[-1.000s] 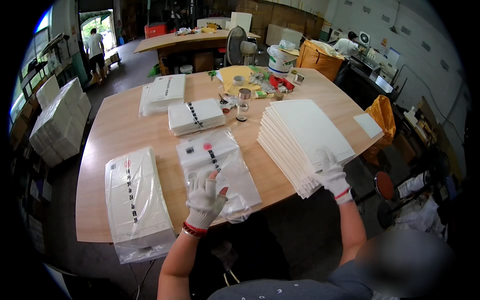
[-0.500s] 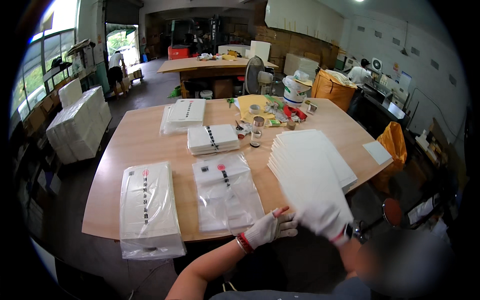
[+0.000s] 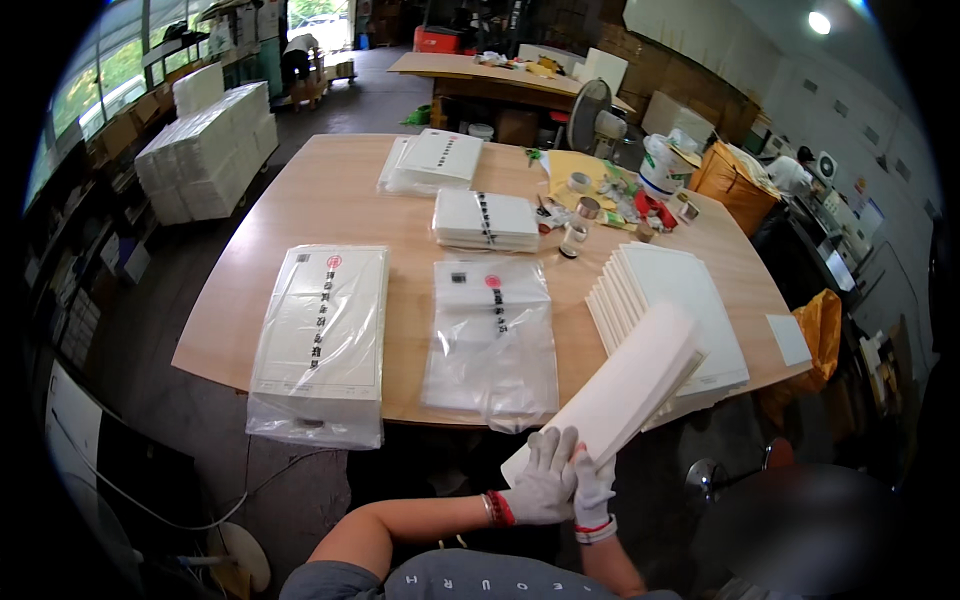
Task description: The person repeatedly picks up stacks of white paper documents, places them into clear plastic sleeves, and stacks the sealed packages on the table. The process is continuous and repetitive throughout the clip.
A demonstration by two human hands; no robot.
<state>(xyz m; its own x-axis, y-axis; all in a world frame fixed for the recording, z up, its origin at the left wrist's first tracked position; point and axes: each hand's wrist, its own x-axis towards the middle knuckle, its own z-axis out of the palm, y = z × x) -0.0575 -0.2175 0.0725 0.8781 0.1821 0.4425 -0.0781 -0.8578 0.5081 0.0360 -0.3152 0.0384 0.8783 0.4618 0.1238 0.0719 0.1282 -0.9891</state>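
Observation:
A white paper stack (image 3: 625,385) is held tilted and slightly bowed near the table's front right edge. My left hand (image 3: 545,475), in a whitish glove, lies with its fingers over the stack's lower end. Beside it my right hand (image 3: 593,490), also gloved, grips the same end; its fingers are partly hidden. Behind the held paper stands a larger fanned pile of white sheets (image 3: 690,290). To the left are printed clear plastic bags (image 3: 490,370). Farther left is a clear bag filled with printed sheets (image 3: 318,340).
Two more packed bundles, a nearer one (image 3: 487,220) and a farther one (image 3: 440,160), lie toward the back of the table (image 3: 250,270). Tape rolls (image 3: 588,207), a white bucket (image 3: 660,165) and scraps crowd the far right. A round stool (image 3: 780,455) stands at the right.
The paper stack has been lifted off the pile, tilted and brought toward me. My left hand has moved from beside it onto its lower end. The view has shifted.

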